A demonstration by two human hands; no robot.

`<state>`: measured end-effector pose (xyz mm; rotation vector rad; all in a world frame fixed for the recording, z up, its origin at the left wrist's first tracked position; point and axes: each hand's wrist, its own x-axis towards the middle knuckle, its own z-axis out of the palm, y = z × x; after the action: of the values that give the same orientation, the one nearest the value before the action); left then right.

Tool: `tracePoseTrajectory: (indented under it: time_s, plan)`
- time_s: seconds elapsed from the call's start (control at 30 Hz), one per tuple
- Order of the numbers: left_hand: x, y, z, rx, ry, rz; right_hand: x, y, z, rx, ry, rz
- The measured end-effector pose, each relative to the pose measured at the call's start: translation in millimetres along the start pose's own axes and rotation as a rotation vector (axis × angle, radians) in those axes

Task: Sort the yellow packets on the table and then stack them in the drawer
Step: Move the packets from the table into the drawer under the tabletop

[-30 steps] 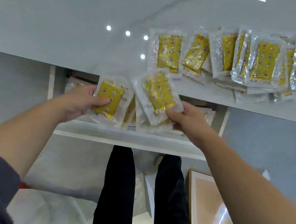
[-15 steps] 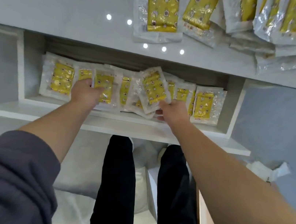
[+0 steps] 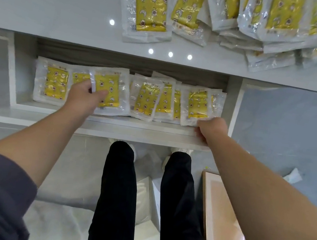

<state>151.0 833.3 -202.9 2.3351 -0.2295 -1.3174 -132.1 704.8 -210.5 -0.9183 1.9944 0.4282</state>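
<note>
Left hand (image 3: 84, 96): grips a yellow foil packet in a clear plastic sleeve (image 3: 109, 90), thumb across its face, fingers at its left edge. The packet lies flat and overlaps its left neighbour. Reads as squaring it into the row.
Right hand (image 3: 211, 127): fingers curled at the near corner of the rightmost packet (image 3: 198, 105), over the drawer's front lip. Can't tell if it pinches the sleeve or just braces on the lip.
Drawer row (image 3: 148, 99): packets shingled left to right inside the open white drawer (image 3: 11, 77), long sides running front to back. Overlap probably fits more across the width.
Table stock (image 3: 270, 23): loose heap plus two single packets on the glossy white tabletop (image 3: 48, 0), beyond the drawer.
Progress: judged partway, plenty left to move.
Risk: slick sleeves, likely to slide when nudged.
</note>
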Motion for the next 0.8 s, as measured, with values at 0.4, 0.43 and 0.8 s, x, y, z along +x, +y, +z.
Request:
tracePoseTrajectory:
  time_s: [0.4,0.43,0.8]
  plan:
    - [-18,56,168,0.216,-0.266,-0.010,29,8,-46,-0.323,-0.092,-0.232]
    - [-19,56,174,0.330,-0.199,-0.022,30,11,-50,-0.297,-0.095,-0.246]
    - [-91,133,136,0.402,0.047,0.240,-6,1,-122,-0.190,-0.154,-0.476]
